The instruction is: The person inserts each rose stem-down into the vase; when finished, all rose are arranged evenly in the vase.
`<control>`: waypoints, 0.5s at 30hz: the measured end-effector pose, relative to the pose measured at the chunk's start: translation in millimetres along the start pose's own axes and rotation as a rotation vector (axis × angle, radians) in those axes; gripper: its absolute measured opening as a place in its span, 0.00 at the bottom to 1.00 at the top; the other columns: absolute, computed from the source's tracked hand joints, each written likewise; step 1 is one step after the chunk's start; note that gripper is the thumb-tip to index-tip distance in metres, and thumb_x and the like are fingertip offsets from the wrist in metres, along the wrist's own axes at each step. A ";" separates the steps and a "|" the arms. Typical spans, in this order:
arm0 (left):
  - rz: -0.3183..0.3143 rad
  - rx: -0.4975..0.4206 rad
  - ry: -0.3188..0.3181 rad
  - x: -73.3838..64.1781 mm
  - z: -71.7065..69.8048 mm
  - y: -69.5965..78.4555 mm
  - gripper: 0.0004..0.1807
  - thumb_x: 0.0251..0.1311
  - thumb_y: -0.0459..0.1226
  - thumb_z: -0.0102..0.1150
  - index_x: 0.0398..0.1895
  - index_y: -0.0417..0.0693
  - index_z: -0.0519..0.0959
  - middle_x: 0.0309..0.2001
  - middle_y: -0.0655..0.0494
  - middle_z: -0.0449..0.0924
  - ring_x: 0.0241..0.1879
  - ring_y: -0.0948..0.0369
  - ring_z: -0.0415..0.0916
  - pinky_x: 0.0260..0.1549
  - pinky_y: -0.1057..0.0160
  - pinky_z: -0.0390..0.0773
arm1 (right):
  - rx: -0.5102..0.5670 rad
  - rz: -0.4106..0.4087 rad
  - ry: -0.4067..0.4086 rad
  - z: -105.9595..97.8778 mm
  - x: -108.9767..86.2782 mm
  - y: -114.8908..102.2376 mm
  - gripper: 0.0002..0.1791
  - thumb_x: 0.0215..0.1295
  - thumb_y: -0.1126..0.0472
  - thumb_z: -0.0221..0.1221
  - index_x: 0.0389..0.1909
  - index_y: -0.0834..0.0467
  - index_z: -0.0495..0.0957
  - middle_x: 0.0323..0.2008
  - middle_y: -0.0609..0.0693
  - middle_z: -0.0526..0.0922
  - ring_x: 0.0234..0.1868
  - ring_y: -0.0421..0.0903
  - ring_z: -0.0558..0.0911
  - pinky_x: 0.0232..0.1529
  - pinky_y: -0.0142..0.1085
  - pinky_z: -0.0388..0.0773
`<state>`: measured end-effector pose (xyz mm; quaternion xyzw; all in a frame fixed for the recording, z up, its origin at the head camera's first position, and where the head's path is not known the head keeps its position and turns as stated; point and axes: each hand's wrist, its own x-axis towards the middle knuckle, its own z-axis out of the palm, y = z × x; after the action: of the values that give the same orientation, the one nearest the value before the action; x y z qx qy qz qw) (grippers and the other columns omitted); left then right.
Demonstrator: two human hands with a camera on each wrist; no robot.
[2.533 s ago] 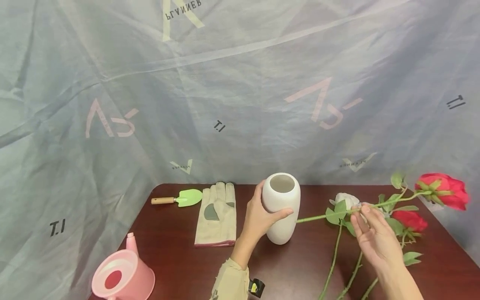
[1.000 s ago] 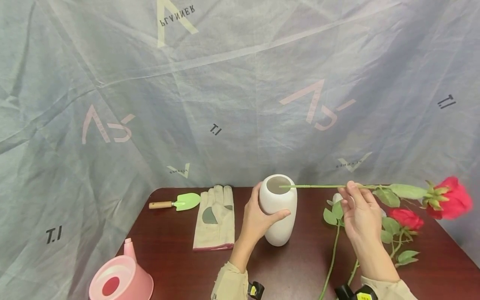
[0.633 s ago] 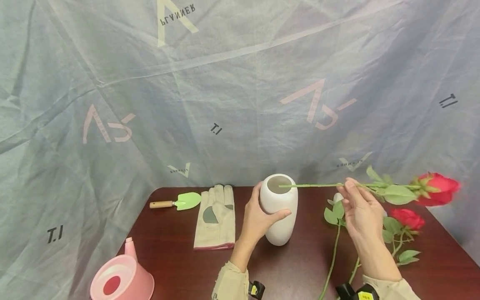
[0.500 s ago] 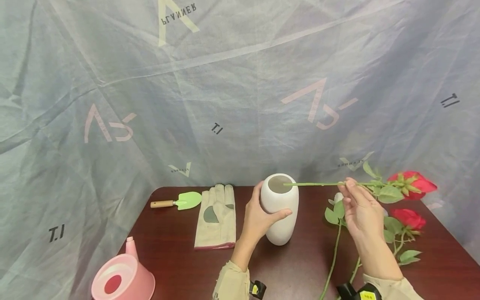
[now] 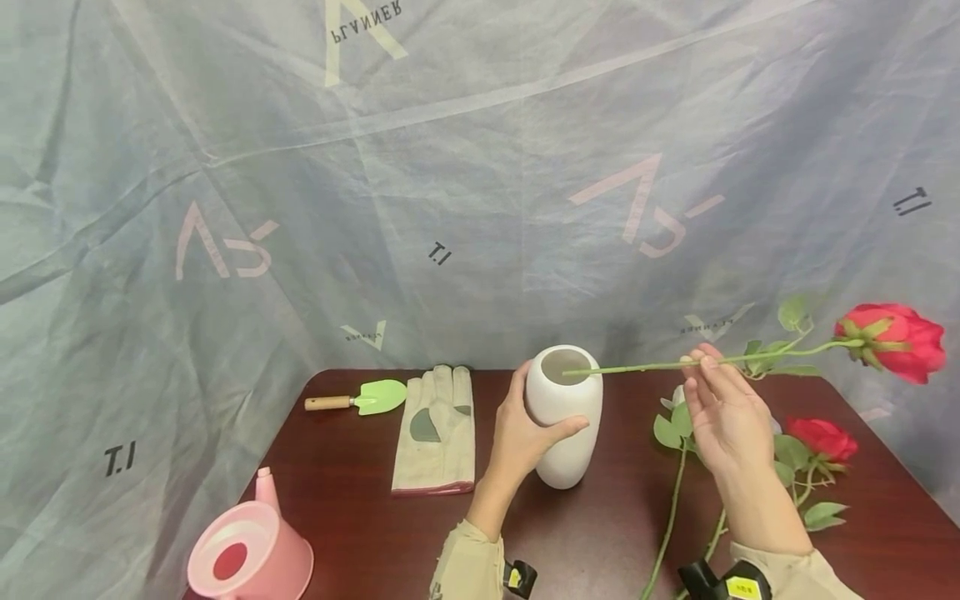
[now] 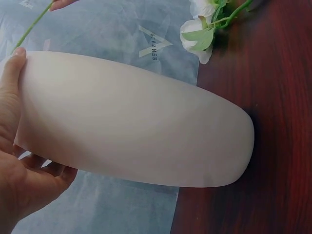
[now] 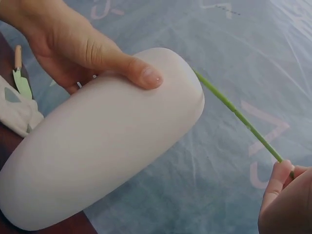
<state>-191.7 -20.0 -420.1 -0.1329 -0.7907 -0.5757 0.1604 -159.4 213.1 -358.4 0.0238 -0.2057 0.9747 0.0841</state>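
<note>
"Both hands are busy, as we see from the head: our left hand [image 5: 523, 429] has thumb and fingers curled round the vase [image 5: 564, 429], and our right hand [image 5: 732, 421] pinches the rose [image 5: 891, 340] partway along its stem [image 5: 637, 367]."

"Where do we have the vase?"

"Near the middle of the far edge of the desk [image 5: 352, 467], mouth up, to the left of our right hand. The rose runs almost level above the desk, bloom out toward the far right corner, tip at the vase's mouth. So the two long axes cross steeply, and we judge that angle to be what matters."

"Which hand is nearer the mouth?"

"Our left, touching the vase below the rim. Our right is well apart, out along the stem."

"Does the left wrist agree?"

"Yes: our thumb lies on the vase near the mouth, some fingers show opposite, and a white flower [image 6: 189, 30] lies beyond."

"And the right wrist?"

"There the stem slants from our pinching fingertips to the rim. Its tip is hidden, so we can't tell whether it dips inside."
</note>
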 end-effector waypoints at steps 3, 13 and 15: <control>-0.002 0.001 -0.002 0.1 1.2 -1.0 0.51 0.30 0.57 0.75 0.64 0.71 0.61 0.48 0.69 0.74 0.44 0.66 0.74 0.40 0.59 0.74 | -0.001 -0.024 -0.001 1.7 0.6 -0.2 0.09 0.64 0.76 0.49 0.35 0.73 0.79 0.46 0.53 0.76 0.39 0.49 0.82 0.36 0.32 0.77; 0.017 -0.010 0.001 0.9 1.0 -0.1 0.50 0.31 0.56 0.76 0.63 0.71 0.62 0.49 0.69 0.74 0.44 0.66 0.74 0.40 0.59 0.74 | -0.068 -0.054 -0.027 17.7 12.2 -10.5 0.07 0.63 0.76 0.51 0.36 0.73 0.77 0.47 0.52 0.75 0.38 0.49 0.81 0.37 0.32 0.78; 0.017 -0.010 0.002 0.6 0.6 -0.2 0.50 0.31 0.56 0.76 0.63 0.71 0.62 0.49 0.69 0.74 0.44 0.66 0.74 0.40 0.59 0.74 | -0.093 -0.059 -0.042 20.7 14.6 -10.6 0.07 0.63 0.76 0.51 0.37 0.73 0.78 0.48 0.53 0.74 0.38 0.49 0.82 0.37 0.33 0.78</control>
<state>-192.4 -19.5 -420.2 -0.1398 -0.7866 -0.5783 0.1653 -171.7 216.5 -334.2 0.0461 -0.2518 0.9605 0.1094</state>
